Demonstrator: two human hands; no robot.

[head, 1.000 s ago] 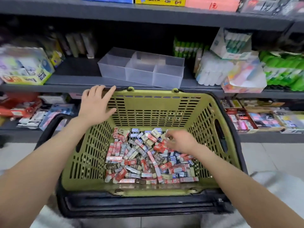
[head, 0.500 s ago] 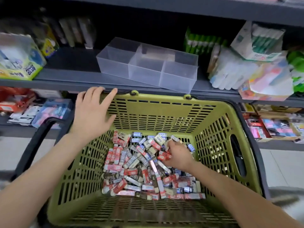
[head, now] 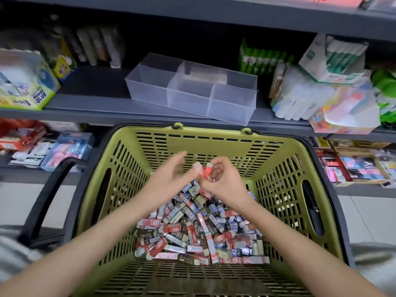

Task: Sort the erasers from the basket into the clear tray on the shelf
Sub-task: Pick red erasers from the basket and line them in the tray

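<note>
A green slotted basket (head: 276,168) holds a heap of several wrapped erasers (head: 192,236) in red, blue and brown sleeves. My right hand (head: 225,183) is raised above the heap, fingers closed on red-sleeved erasers (head: 206,171) with white ends. My left hand (head: 167,181) hovers just to their left, palm open, fingers apart, fingertips close to the erasers. The clear tray (head: 192,91) with three compartments stands on the grey shelf behind the basket, and nothing shows in it.
The basket has black handles (head: 47,200) folded down at both sides. On the shelf, a glue box (head: 27,82) stands left of the tray and white bottles and green packs (head: 310,91) to its right. Lower shelves hold more packets.
My right hand has lifted out of the heap with red erasers. My left hand left the basket's far-left rim and came in beside the right hand. The view tilted down.
</note>
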